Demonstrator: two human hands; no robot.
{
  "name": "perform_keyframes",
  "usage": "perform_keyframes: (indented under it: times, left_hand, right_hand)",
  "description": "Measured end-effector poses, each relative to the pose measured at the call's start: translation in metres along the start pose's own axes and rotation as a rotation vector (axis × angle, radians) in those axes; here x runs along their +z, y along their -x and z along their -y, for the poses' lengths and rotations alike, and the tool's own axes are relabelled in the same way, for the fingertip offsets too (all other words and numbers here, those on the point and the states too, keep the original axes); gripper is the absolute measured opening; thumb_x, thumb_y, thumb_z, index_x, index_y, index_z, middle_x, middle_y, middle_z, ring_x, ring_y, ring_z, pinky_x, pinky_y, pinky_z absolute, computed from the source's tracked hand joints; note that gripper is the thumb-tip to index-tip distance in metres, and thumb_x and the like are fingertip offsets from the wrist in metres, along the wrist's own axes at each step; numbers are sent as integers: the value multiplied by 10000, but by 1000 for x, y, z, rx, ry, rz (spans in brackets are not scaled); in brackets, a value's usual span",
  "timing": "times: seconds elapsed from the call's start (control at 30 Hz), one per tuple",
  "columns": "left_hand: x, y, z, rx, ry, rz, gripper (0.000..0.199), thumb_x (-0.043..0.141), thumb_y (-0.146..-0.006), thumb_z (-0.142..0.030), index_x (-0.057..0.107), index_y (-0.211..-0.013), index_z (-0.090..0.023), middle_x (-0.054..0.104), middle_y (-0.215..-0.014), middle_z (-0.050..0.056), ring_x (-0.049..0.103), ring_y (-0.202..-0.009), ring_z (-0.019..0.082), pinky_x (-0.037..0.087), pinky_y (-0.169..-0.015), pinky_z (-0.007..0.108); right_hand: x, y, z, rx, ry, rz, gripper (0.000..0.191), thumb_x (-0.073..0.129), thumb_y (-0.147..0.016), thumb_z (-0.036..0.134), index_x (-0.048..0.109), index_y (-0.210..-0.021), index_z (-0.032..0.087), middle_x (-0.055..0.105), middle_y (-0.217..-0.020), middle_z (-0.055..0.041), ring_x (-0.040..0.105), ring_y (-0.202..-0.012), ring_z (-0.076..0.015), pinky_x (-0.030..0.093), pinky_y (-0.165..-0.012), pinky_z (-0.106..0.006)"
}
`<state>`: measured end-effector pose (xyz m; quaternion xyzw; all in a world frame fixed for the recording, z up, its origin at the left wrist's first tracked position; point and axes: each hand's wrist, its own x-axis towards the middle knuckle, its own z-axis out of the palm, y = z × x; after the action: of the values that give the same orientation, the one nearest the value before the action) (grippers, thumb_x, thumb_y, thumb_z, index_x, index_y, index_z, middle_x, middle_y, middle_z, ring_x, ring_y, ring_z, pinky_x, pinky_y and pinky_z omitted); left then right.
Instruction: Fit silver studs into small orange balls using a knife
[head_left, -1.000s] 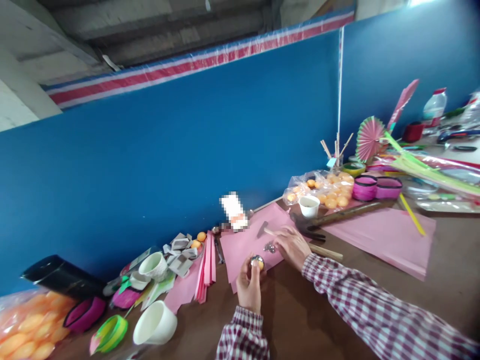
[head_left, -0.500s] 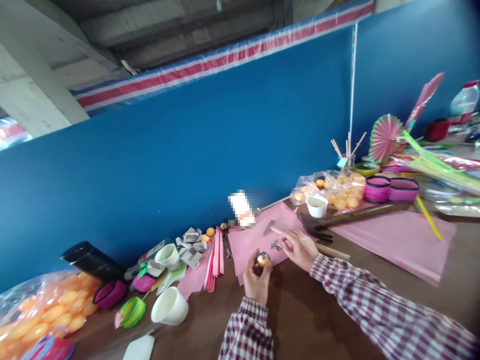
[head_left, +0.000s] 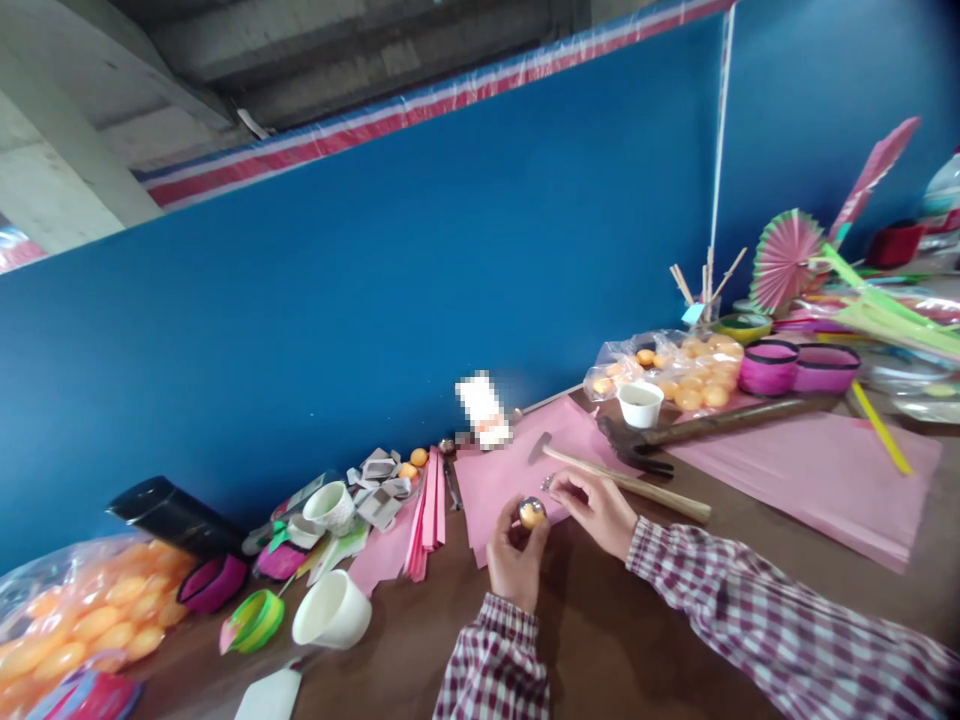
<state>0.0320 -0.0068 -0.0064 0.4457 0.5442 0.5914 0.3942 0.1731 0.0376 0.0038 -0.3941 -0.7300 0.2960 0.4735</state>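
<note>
My left hand (head_left: 516, 560) is closed around a small orange ball (head_left: 532, 517) whose upper part is covered in shiny silver. Just right of it, my right hand (head_left: 602, 508) has thumb and fingers drawn together over small shiny silver pieces (head_left: 547, 482), most of them hidden by the fingers. Whether a piece is pinched cannot be made out. Beneath both hands lies a pink sheet (head_left: 510, 475). A small hammer (head_left: 630, 482) with a wooden handle rests on the sheet behind my right hand, its head to the left.
A large hammer (head_left: 720, 422) lies at the right, by a white cup (head_left: 640, 404) and a bag of orange balls (head_left: 697, 372). Leftward are folded pink strips (head_left: 427, 520), a white cup (head_left: 333, 610) and another ball bag (head_left: 97, 610). A blue partition (head_left: 375, 300) stands behind.
My right hand has closed in on the silver pieces, now covering most of them. The ball in my left hand has turned or tilted slightly. The camera view has shifted a little.
</note>
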Motion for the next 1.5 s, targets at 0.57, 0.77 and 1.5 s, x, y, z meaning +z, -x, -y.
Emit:
perform_keyframes:
  times: [0.57, 0.77, 1.5]
  left_hand:
    - [-2, -2, 6, 80, -80, 6, 434, 630, -667, -276, 537, -1064, -128, 618, -1018, 122, 613, -869, 207, 485, -783, 329]
    - [0, -1, 3, 42, -7, 22, 413, 654, -640, -232, 539, -1025, -141, 632, -987, 100, 620, -853, 197, 498, -758, 310]
    - [5, 1, 3, 25, 78, -36, 406, 698, -565, -194, 583, -949, -127, 666, -898, 87, 635, -793, 190, 514, -720, 302]
  right_hand:
    - [9, 3, 3, 191, -432, 103, 219, 564, -719, 372, 559, -699, 154, 530, -610, 13, 492, -565, -99, 427, -548, -237]
    - [14, 5, -7, 220, -421, 112, 216, 605, -680, 362, 596, -689, 147, 576, -917, -59, 562, -801, -157, 453, -721, -282]
    - [11, 3, -3, 211, -365, 175, 230, 604, -685, 373, 637, -671, 146, 622, -885, -65, 562, -863, -185, 417, -801, -323]
